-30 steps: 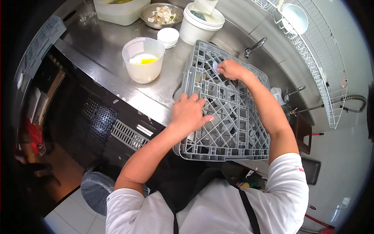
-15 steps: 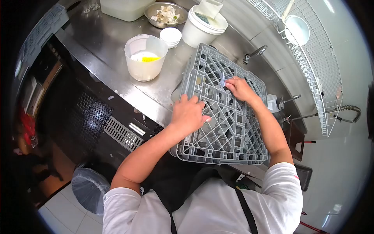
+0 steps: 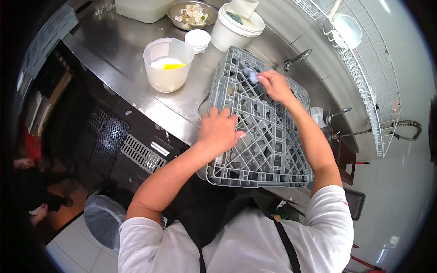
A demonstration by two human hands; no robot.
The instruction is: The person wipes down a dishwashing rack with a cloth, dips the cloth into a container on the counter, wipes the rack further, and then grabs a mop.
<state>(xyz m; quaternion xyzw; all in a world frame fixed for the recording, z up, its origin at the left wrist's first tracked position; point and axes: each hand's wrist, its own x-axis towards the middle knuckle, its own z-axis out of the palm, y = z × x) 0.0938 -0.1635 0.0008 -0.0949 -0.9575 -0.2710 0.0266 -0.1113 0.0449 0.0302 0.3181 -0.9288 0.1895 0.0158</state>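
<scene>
A grey plastic lattice dish rack [image 3: 255,157] lies on the sink side in front of me, its grid facing up. My left hand [image 3: 219,129] rests on its left part, fingers spread over the bars and thumb apart. Over the rack's far part, my right hand [image 3: 275,85] is closed, its fingertips pinching a small crumpled bluish-white scrap [image 3: 251,76]. Whether that scrap is film, paper or cloth I cannot tell. Pale shapes show beneath the lattice, too hidden to name.
Left of the rack stand a translucent tub [image 3: 167,82] with something yellow inside and a white lidded container [image 3: 198,40]. Behind are a white bucket [image 3: 227,38] and a metal bowl [image 3: 174,22] of scraps. Faucets [image 3: 298,59] line the wall. Another person's hand [image 3: 40,214] shows lower left.
My right hand has moved away from me and slightly left across the rack, carrying the bluish-white scrap. My left hand stays in place on the rack. The other person's hand has come into view.
</scene>
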